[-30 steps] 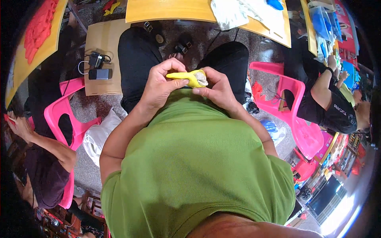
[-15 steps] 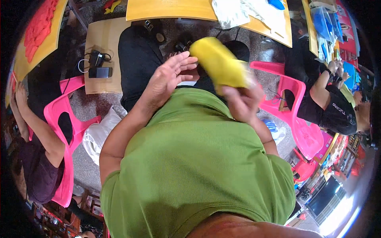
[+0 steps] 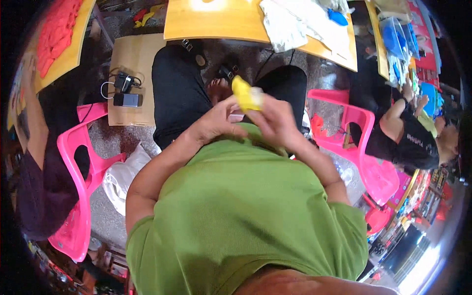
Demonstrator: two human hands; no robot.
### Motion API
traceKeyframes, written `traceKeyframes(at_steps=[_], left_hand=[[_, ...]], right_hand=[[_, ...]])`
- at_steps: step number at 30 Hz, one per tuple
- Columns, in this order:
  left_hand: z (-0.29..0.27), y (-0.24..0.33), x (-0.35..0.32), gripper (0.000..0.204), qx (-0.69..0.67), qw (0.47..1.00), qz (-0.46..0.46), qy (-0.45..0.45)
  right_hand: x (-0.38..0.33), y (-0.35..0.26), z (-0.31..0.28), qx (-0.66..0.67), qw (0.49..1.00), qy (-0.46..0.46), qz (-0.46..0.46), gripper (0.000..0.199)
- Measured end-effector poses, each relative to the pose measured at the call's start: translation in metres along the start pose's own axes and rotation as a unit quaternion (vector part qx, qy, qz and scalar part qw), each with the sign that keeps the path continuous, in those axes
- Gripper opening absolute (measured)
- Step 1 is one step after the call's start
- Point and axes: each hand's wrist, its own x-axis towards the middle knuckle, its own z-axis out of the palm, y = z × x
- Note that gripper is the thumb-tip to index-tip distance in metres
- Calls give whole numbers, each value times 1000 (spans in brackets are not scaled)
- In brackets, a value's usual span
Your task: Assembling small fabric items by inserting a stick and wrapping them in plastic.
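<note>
In front of my belly, above my lap, my right hand [image 3: 276, 119] grips a soft yellow piece [image 3: 244, 93] that looks like cloth or thin sheet. It is bunched up and slightly blurred, with a whitish patch by my fingers. My left hand [image 3: 219, 119] is close beside it, its fingertips at the lower left edge of the yellow piece and partly hidden there. Its thumb stands apart from the fingers, and a small pale thing shows in that gap, too small to name.
Ahead is a yellow table [image 3: 216, 22] with white cloth [image 3: 290, 27] and a blue item [image 3: 337, 17]. Left on the floor lies cardboard [image 3: 125, 54] with a dark box-shaped device [image 3: 128, 100] and cables. Pink chairs [image 3: 366, 132] and people sit on both sides; a white bag [image 3: 125, 179] is at left.
My right hand has moved left toward my left hand, and the yellow piece has gone from spread out to bunched. My left hand has lowered, its fingers more bent.
</note>
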Motion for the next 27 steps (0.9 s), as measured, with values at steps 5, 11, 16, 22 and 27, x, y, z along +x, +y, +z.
traceKeyframes(at_steps=[5, 11, 16, 22, 27], left_hand=[[12, 12, 0, 107, 8, 999, -20, 43], [10, 12, -2, 105, 22, 999, 40, 14], [5, 15, -3, 102, 27, 998, 60, 11], [10, 21, -12, 44, -43, 989, 65, 123], [20, 30, -19, 16, 47, 978, 98, 179]], right_hand=[[0, -1, -1, -62, 998, -21, -19, 22], [2, -2, -2, -6, 999, -32, -24, 34], [-4, 1, -4, 91, 982, -112, 122, 29], [-16, 3, 0, 304, 910, -103, 264, 18], [-20, 6, 10, 385, 883, -99, 250, 24]])
